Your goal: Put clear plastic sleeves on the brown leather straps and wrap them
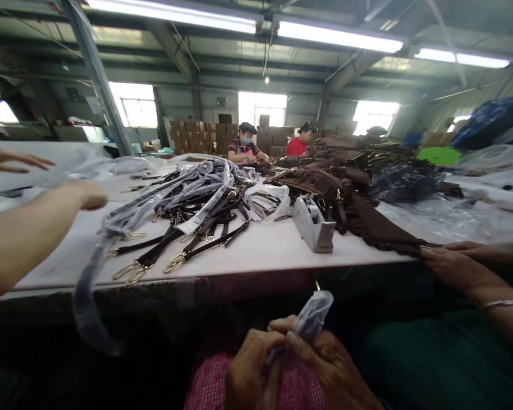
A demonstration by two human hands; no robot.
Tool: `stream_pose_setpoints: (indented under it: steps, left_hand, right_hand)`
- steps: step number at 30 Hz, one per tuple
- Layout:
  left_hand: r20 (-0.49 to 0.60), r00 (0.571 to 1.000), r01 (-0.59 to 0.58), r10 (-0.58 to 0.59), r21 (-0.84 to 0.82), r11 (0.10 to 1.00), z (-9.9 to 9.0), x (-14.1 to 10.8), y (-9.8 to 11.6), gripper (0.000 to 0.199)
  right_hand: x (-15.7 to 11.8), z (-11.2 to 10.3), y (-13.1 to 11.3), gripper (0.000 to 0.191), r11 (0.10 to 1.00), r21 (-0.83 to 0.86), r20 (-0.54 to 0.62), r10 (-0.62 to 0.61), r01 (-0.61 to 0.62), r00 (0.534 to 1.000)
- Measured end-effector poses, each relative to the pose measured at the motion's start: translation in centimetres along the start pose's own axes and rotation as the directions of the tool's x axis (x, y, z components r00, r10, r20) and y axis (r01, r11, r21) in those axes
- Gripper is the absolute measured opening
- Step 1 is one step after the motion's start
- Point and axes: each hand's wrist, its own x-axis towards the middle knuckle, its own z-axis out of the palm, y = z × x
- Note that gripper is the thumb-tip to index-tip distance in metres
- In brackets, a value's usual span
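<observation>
Bottom centre: the left hand (250, 364) and right hand (331, 361) are both closed around a plastic-wrapped bundle (314, 314), its metal tip (317, 286) pointing up. Mid-frame, on the white table (260, 259): a grey tape dispenser (313, 228) beside heaped straps (216, 242); right of these, brown fabric (367, 219). Upper centre: a masked person (243, 149) near stacked boxes (190, 138).

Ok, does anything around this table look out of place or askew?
Yes, one plastic-wrapped strip: at the left, it droops over the front edge of the white table, which looks odd because most of the strap pile lies on top. Nothing looks clearly spilled or damaged.
</observation>
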Motion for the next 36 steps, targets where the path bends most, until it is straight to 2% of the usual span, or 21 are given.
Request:
stream_pose_setpoints:
  steps: [1, 3, 4, 6, 7, 8, 9, 12, 17, 20, 22, 24, 26, 28, 30, 32, 34, 36]
  left_hand:
    - [-0.023, 0.999, 0.022, -0.022, -0.016, 1.0, -0.6, 0.4, 0.4, 0.027]
    - [0.006, 0.987, 0.162, -0.163, -0.137, 0.977, -1.6, 1.4, 1.4, 0.038]
    - [0.088, 0.962, 0.271, -0.258, -0.236, 0.933, -2.0, 1.8, 1.9, 0.046]
    - [0.331, 0.868, 0.485, -0.371, -0.4, 0.778, -2.3, 2.5, 2.6, 0.06]
    - [0.432, 0.819, 0.556, -0.378, -0.431, 0.711, -2.2, 2.6, 2.9, 0.064]
    - [0.5, 0.784, 0.595, -0.369, -0.434, 0.677, -2.0, 2.7, 3.0, 0.064]
    - [0.533, 0.768, 0.606, -0.356, -0.423, 0.674, -1.7, 2.7, 3.1, 0.061]
    - [0.523, 0.785, 0.568, -0.331, -0.398, 0.72, -0.9, 2.4, 2.9, 0.047]
    - [0.437, 0.829, 0.524, -0.351, -0.383, 0.761, -1.1, 2.1, 2.2, 0.041]
    - [0.387, 0.855, 0.472, -0.346, -0.305, 0.827, -1.4, 2.3, 2.1, 0.039]
    - [0.37, 0.867, 0.446, -0.333, -0.282, 0.85, -1.5, 2.4, 2.2, 0.037]
    - [0.353, 0.875, 0.438, -0.33, -0.29, 0.851, -1.5, 2.6, 2.3, 0.035]
    - [0.327, 0.885, 0.436, -0.332, -0.33, 0.837, -1.8, 2.8, 2.3, 0.034]
    - [0.308, 0.888, 0.443, -0.342, -0.365, 0.819, -2.5, 3.1, 2.3, 0.034]
    - [0.319, 0.877, 0.457, -0.359, -0.328, 0.827, -3.3, 3.5, 2.2, 0.034]
    - [0.323, 0.881, 0.425, -0.347, -0.213, 0.88, -4.2, 3.7, 2.2, 0.031]
    - [0.306, 0.905, 0.314, -0.294, -0.016, 0.949, -4.8, 3.8, 2.3, 0.028]
    - [0.302, 0.927, 0.157, -0.221, 0.222, 0.962, -5.0, 3.7, 2.3, 0.03]
  right_hand:
    - [0.6, -0.1, -0.3, 0.043, 0.998, -0.033, -0.031, -0.047, 0.046, 0.998]
    - [2.0, -0.5, -0.8, 0.04, 0.944, -0.231, -0.059, -0.253, 0.233, 0.966]
    - [2.6, -0.8, -1.0, 0.038, 0.856, -0.387, -0.033, -0.383, 0.342, 0.923]
    - [3.8, -1.4, -1.3, 0.034, 0.57, -0.664, 0.098, -0.576, 0.484, 0.812]
    - [4.3, -1.6, -1.4, 0.033, 0.445, -0.738, 0.163, -0.612, 0.507, 0.774]
    - [4.8, -1.8, -1.5, 0.032, 0.356, -0.78, 0.211, -0.624, 0.515, 0.752]
    - [5.2, -1.9, -1.6, 0.031, 0.301, -0.801, 0.242, -0.628, 0.517, 0.74]
    - [6.0, -2.4, -1.7, 0.03, 0.253, -0.815, 0.27, -0.63, 0.521, 0.728]
    - [6.4, -3.0, -1.1, 0.032, 0.267, -0.826, 0.232, -0.643, 0.497, 0.73]
    - [6.4, -2.9, -0.4, 0.034, 0.344, -0.789, 0.213, -0.624, 0.509, 0.752]
    - [6.5, -2.9, -0.1, 0.036, 0.459, -0.729, 0.182, -0.586, 0.508, 0.79]
    - [6.7, -2.9, -0.1, 0.038, 0.638, -0.587, 0.157, -0.514, 0.498, 0.843]
    - [6.9, -3.0, -0.2, 0.035, 0.835, -0.336, 0.151, -0.408, 0.435, 0.9]
    - [7.0, -3.1, -0.4, 0.025, 0.961, -0.02, 0.17, -0.269, 0.277, 0.948]
    - [6.9, -3.3, -0.4, 0.024, 0.965, 0.253, 0.221, -0.125, 0.067, 0.967]
    - [6.6, -3.5, -0.1, 0.027, 0.923, 0.376, 0.292, -0.033, -0.083, 0.956]
    - [6.5, -3.7, 0.3, 0.026, 0.929, 0.349, 0.345, -0.004, -0.125, 0.939]
    - [6.4, -3.9, 0.6, 0.03, 0.966, 0.239, 0.369, 0.007, -0.102, 0.929]
